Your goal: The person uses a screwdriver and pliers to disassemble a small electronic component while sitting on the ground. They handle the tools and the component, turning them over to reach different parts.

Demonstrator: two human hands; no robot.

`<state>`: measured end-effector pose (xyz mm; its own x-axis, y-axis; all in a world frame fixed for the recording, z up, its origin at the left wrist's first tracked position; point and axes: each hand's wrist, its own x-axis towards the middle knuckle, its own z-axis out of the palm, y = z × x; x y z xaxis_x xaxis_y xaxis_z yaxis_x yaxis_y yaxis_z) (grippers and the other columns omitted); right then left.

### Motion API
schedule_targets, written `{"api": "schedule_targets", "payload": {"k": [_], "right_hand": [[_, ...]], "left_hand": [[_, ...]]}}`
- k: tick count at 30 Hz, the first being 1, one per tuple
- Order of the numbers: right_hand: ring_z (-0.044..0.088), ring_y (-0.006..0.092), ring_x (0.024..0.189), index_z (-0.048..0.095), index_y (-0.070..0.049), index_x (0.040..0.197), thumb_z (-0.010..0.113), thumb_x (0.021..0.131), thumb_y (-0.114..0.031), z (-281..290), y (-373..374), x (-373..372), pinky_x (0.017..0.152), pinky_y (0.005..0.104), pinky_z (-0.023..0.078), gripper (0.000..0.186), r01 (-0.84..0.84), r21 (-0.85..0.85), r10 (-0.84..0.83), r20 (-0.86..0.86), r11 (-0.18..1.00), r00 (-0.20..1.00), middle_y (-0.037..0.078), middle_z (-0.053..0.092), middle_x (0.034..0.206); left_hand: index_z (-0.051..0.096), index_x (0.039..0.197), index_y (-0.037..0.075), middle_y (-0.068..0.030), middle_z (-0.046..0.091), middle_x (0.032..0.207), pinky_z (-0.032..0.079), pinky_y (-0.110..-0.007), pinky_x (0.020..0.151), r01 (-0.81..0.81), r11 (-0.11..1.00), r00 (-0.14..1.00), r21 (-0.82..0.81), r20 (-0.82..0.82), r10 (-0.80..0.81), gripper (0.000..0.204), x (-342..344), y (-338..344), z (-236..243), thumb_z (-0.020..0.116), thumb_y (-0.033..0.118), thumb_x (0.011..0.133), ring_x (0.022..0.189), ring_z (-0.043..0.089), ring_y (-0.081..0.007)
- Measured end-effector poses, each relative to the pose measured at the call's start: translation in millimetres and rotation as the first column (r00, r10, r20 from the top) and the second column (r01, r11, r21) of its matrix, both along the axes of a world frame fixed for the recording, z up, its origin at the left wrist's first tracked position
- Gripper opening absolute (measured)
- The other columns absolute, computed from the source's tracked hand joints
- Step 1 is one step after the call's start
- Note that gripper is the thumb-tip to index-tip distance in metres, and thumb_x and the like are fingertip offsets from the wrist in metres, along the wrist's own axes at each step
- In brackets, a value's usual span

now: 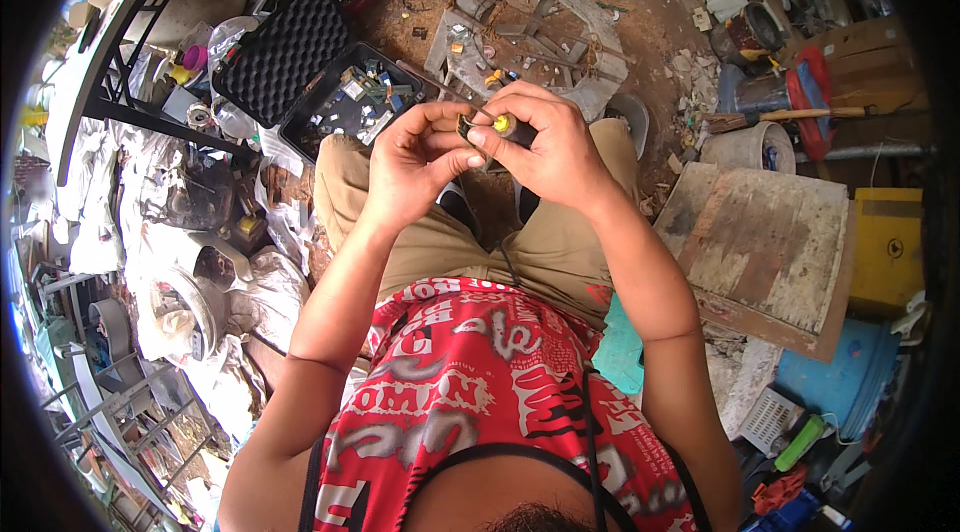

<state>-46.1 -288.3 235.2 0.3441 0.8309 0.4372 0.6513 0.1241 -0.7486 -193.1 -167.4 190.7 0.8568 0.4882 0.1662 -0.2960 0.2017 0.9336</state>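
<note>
While left hand (412, 160) pinches dark piece (464, 126) | right hand (557, 144) grips dark-handled tool (517, 131) — alongside

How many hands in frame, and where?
2. The left hand is just left of centre, at a small dark piece; the right hand is beside it, holding a yellow-and-dark tool handle. Some fingers are partly hidden.

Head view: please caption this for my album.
Left hand holding a small piece, right hand a dark-handled tool, an open black case nearby.
</note>
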Motion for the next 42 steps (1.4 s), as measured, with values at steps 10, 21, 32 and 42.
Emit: {"api": "schedule_targets", "payload": {"k": [10,21,32,42], "right_hand": [[0.064,0.0361,0.077,0.062,-0.003,0.093,0.07,0.082,-0.012,-3.9,-1.1,-13.4,0.067,0.0413,0.051,0.015,0.085,-0.014,-0.083,0.135,0.996,0.987,0.015,0.065,0.083],[0.067,0.0342,0.07,0.065,-0.001,0.09,0.068,0.087,-0.016,-16.3,1.6,-13.7,0.062,0.0381,0.051,0.016,0.09,-0.053,-0.095,-0.1,0.994,0.99,0.016,0.067,0.077],[0.066,0.021,0.074,0.066,-0.002,0.09,0.07,0.088,-0.012,-33.4,6.8,-23.0,0.068,0.0313,0.05,0.011,0.148,0.039,-0.141,-0.143,0.988,0.98,0.011,0.069,0.082],[0.067,0.0209,0.077,0.066,0.0,0.092,0.07,0.087,-0.012,-36.5,1.7,-13.1,0.07,0.0316,0.051,0.014,0.128,-0.074,-0.139,-0.179,0.989,0.974,0.011,0.07,0.083]], "left_hand": [[0.063,0.103,-0.004,-0.0038,0.067,0.085,0.052,-0.022,0.069,-0.176,0.984,0.983,0.02,-0.052,0.177,0.023,2.6,-12.1,3.6,0.069,-0.006,0.081,0.078,0.063,-0.0079],[0.064,0.102,-0.004,-0.0041,0.068,0.085,0.051,-0.022,0.069,-0.179,0.983,0.978,-0.044,-0.114,0.173,0.021,0.3,-9.9,0.8,0.069,-0.004,0.081,0.074,0.062,-0.0072],[0.064,0.108,-0.005,-0.0076,0.068,0.091,0.056,-0.028,0.077,-0.21,0.919,0.975,-0.333,-0.135,0.174,0.022,-0.8,-12.1,-11.6,0.063,0.0,0.086,0.078,0.067,-0.0128],[0.062,0.111,-0.003,-0.0087,0.068,0.098,0.057,-0.03,0.082,-0.126,0.93,0.985,-0.346,-0.154,0.076,0.021,2.6,-7.8,-22.8,0.062,0.003,0.091,0.084,0.068,-0.0143]]}}
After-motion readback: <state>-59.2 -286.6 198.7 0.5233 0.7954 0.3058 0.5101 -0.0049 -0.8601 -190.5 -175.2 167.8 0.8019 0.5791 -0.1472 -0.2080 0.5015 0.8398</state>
